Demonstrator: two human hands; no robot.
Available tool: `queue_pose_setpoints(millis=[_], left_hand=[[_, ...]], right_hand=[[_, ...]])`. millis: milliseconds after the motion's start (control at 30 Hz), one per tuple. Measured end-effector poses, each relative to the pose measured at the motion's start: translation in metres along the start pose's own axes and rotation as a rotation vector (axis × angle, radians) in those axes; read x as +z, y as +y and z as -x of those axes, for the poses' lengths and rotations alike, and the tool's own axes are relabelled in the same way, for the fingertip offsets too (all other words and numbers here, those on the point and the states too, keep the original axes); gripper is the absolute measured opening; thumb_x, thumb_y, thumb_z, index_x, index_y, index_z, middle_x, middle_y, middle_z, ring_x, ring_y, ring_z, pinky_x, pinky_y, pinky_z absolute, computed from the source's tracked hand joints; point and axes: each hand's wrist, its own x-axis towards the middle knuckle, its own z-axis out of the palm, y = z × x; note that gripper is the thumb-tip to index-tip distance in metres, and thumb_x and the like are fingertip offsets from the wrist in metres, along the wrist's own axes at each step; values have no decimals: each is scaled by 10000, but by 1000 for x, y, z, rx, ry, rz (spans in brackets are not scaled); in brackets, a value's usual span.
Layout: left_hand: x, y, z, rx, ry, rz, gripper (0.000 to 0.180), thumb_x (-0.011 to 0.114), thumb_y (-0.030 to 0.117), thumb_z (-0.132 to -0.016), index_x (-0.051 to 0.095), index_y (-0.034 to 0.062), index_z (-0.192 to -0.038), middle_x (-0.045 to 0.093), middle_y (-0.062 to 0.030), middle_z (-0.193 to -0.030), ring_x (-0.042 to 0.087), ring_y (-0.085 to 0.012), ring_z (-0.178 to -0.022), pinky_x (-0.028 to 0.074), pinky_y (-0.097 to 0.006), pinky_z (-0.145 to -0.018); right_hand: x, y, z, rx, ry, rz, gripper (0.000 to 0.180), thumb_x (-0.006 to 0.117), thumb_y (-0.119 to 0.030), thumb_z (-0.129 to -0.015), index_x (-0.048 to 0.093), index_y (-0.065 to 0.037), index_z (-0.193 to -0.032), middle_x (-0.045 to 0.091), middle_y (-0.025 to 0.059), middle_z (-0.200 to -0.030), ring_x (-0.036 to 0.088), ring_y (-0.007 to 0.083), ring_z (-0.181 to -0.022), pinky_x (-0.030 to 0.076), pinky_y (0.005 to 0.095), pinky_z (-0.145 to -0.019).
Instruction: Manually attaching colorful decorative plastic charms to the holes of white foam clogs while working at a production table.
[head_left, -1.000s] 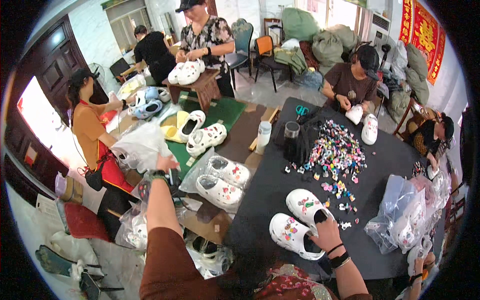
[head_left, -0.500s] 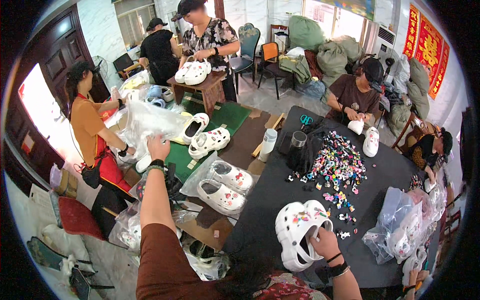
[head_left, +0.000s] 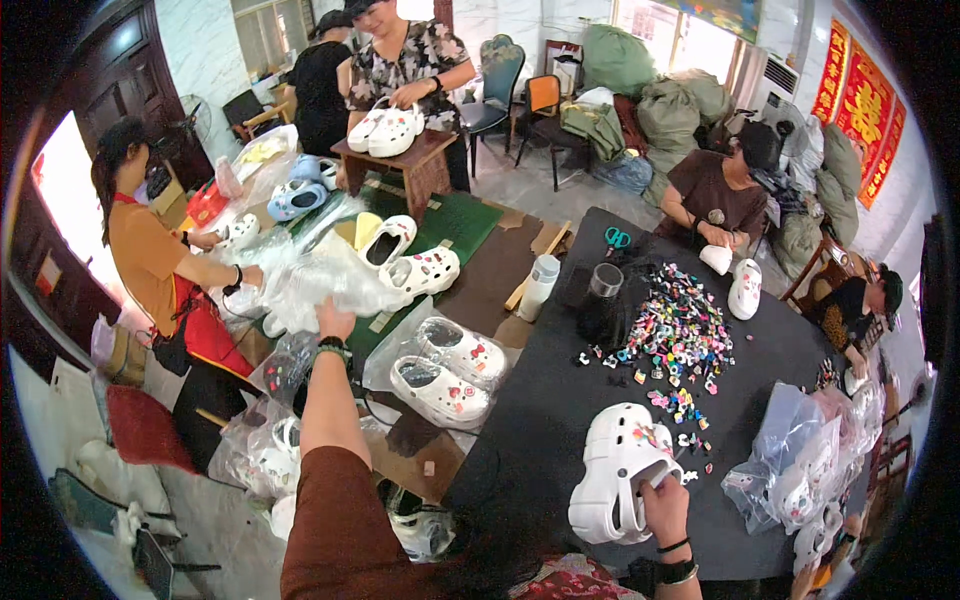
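Observation:
My right hand (head_left: pixel 664 505) grips a pair of white clogs (head_left: pixel 612 470) by the heel openings, over the near side of the black table. Colourful charms dot their tops. Out to the left, my outstretched left hand (head_left: pixel 335 322) is closed on the near edge of a clear plastic bag (head_left: pixel 325 282). A co-worker in an orange top (head_left: pixel 150 240) has a hand at the far left end of the same plastic. Beside my left forearm lies a bagged pair of decorated white clogs (head_left: pixel 450 370).
A heap of small charms (head_left: pixel 680 330) covers the middle of the black table (head_left: pixel 540 400), near a white bottle (head_left: pixel 540 285) and a dark tumbler (head_left: pixel 604 285). Bagged clogs (head_left: pixel 800 490) sit at the right. Other workers handle clogs at a small wooden stand (head_left: pixel 420 165) and across the table.
My left hand has moved slightly right and nearer, drawing the plastic bag along. The clogs in my right hand have shifted right and turned a little. The orange-clad co-worker has leaned back left.

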Motion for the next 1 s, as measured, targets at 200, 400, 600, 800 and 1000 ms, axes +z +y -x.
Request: queue_pose_setpoints(millis=[200,400,600,800,1000], left_hand=[[-3,65,6,-161,-145,272,1063,731,307,-714,41,43,-1479,277,-428,-1361,332,-545,-1244,319,-489,-1043],[3,84,76,29,-189,328,508,645,211,-792,538,-8,-1238,619,-221,-1101,617,-310,-962,478,-356,-834],[-63,162,214,117,-698,724,265,590,114,-886,602,-8,-1121,651,-56,-965,587,-124,-834,464,-266,-744],[-94,216,340,-14,-1370,975,353,574,135,-926,524,-21,-1239,612,-102,-1164,565,-159,-1068,432,-286,-952],[-26,238,411,207,-1131,618,661,688,298,-840,419,-62,-1325,504,-242,-1303,537,-281,-1157,416,-352,-971]], right_hand=[[21,31,15,60,-69,-103,236,624,-191,-855,573,33,-797,620,136,-664,598,218,-582,462,337,-557],[58,-1,-5,412,-621,-811,351,549,-142,-914,415,65,-1164,649,136,-764,657,189,-643,553,290,-544],[50,8,-21,300,-815,-695,396,590,-237,-912,502,48,-1173,683,114,-846,668,143,-686,537,249,-600],[-2,50,-67,77,-461,-234,238,608,-233,-873,632,1,-912,679,113,-808,666,209,-692,526,309,-615],[5,125,-94,-110,-320,0,435,692,-330,-794,568,-35,-1088,612,175,-1012,609,328,-923,489,391,-814]])
